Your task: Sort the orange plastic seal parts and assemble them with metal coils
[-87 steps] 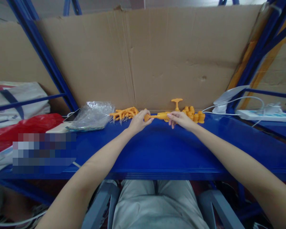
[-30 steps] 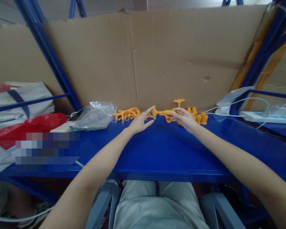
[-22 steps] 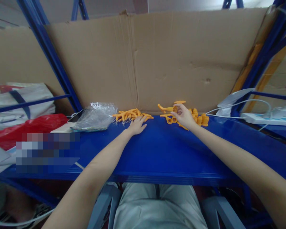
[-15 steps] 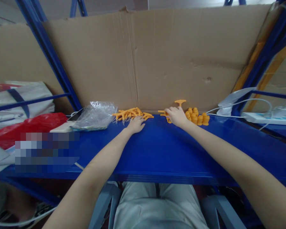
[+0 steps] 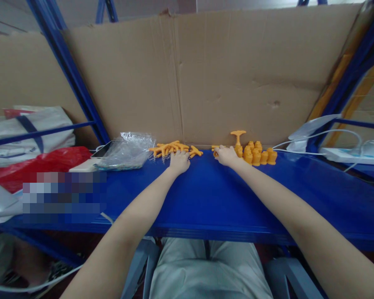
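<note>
My left hand (image 5: 180, 161) rests palm down at the front of a pile of orange branched plastic pieces (image 5: 168, 148), its fingers apart over them. A smaller orange branched piece (image 5: 195, 152) lies just right of that hand. My right hand (image 5: 227, 155) has its fingers curled round a small orange plastic part (image 5: 216, 153), mostly hidden by them. Behind its fingertips lies another orange piece (image 5: 215, 147). Right of the hand stand several orange knobbly cylinder-like pieces (image 5: 256, 154) in a cluster. An orange T-shaped piece (image 5: 238, 135) stands upright at the cluster's left end.
A clear plastic bag (image 5: 127, 151) lies left of the pile on the blue shelf (image 5: 202, 199). Cardboard (image 5: 224, 74) walls off the back. A red bag (image 5: 50, 164) sits at far left. White cables and a power strip (image 5: 343, 155) lie at right.
My right hand has shifted left and slightly toward me, uncovering more of the T-shaped piece and the cylinder-like pieces. My left hand stays by the pile, its fingers now bent further over it.
</note>
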The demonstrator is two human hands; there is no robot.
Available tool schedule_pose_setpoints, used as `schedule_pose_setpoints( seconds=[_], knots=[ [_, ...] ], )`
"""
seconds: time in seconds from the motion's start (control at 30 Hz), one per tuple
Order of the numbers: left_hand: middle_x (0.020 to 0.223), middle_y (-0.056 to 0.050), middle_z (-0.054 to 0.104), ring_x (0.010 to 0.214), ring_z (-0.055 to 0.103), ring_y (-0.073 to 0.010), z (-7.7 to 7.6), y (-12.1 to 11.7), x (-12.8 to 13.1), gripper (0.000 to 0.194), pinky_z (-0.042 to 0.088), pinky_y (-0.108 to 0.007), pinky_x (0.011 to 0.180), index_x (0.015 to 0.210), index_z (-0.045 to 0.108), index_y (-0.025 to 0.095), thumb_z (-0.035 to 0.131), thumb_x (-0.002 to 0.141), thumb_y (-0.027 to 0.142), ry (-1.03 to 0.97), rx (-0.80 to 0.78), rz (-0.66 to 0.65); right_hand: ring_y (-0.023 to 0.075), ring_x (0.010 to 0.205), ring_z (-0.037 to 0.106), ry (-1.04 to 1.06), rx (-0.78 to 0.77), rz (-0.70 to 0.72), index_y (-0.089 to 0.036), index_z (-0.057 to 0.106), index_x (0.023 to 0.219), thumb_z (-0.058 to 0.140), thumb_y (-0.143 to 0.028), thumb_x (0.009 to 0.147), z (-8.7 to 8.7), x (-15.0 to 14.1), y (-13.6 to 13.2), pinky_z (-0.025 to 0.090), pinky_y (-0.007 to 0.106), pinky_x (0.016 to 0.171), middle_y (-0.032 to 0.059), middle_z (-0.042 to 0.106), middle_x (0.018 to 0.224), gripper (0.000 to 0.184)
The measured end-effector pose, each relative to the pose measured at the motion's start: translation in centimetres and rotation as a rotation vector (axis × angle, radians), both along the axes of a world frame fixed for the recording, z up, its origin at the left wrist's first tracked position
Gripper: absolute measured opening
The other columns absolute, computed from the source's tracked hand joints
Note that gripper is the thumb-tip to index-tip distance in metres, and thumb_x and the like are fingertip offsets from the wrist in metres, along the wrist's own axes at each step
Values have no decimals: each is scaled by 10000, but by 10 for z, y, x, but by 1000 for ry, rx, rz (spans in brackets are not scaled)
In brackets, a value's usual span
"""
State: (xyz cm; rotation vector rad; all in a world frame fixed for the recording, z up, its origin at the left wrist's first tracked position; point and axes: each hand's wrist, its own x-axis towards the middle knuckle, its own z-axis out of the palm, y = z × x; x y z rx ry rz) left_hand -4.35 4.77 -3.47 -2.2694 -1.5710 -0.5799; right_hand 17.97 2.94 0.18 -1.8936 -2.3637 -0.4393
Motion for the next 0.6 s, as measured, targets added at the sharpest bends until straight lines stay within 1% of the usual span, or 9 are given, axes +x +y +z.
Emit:
schedule_pose_setpoints(
  seconds=[0.13, 0.27, 0.37, 0.47, 0.53, 0.6],
  knots=[
    [1125, -144, 708, 1155, 564, -374, -2, 4, -2, 238, 401, -629, 985, 950, 729, 214, 530, 828, 172, -10, 10, 3, 334, 1240, 571, 48, -34, -22, -180, 482, 1440, 376, -263, 992, -9, -1, -2, 404, 474, 977, 211, 578, 1383, 468],
    [1084, -138, 708, 1162, 545, -382, -3, 7, -3, 217, 386, -641, 989, 899, 746, 222, 557, 814, 159, -38, 16, -4, 336, 1253, 563, 17, 6, -20, -156, 511, 1408, 370, -265, 1001, -11, 0, -2, 389, 504, 1003, 229, 608, 1342, 445],
    [1076, -146, 699, 1156, 545, -387, -1, 7, -3, 217, 354, -645, 1006, 878, 757, 211, 555, 826, 148, -68, 4, 4, 337, 1256, 558, 6, 10, 2, -159, 562, 1355, 449, -318, 982, -6, 6, 0, 392, 517, 1009, 209, 621, 1340, 422],
    [1036, -148, 697, 1114, 558, -383, 3, 7, -5, 211, 348, -636, 999, 887, 767, 214, 560, 851, 190, -92, 65, 13, 330, 1254, 560, 35, -37, 25, -200, 598, 1324, 532, -401, 936, 3, 18, 2, 429, 494, 992, 162, 617, 1369, 442],
    [1009, -136, 696, 1093, 566, -367, 6, 6, -7, 209, 369, -595, 977, 902, 770, 233, 563, 873, 223, -129, 115, 8, 326, 1249, 568, 61, -21, 34, -204, 610, 1322, 526, -389, 932, 10, 30, 1, 450, 480, 979, 152, 619, 1367, 440],
    [995, -115, 695, 1087, 575, -344, 10, 4, -7, 229, 382, -546, 955, 930, 766, 258, 545, 892, 210, -182, 144, -2, 328, 1256, 567, 83, 16, 41, -190, 615, 1329, 508, -348, 933, 15, 45, -4, 464, 475, 974, 157, 610, 1377, 440]
  ],
)
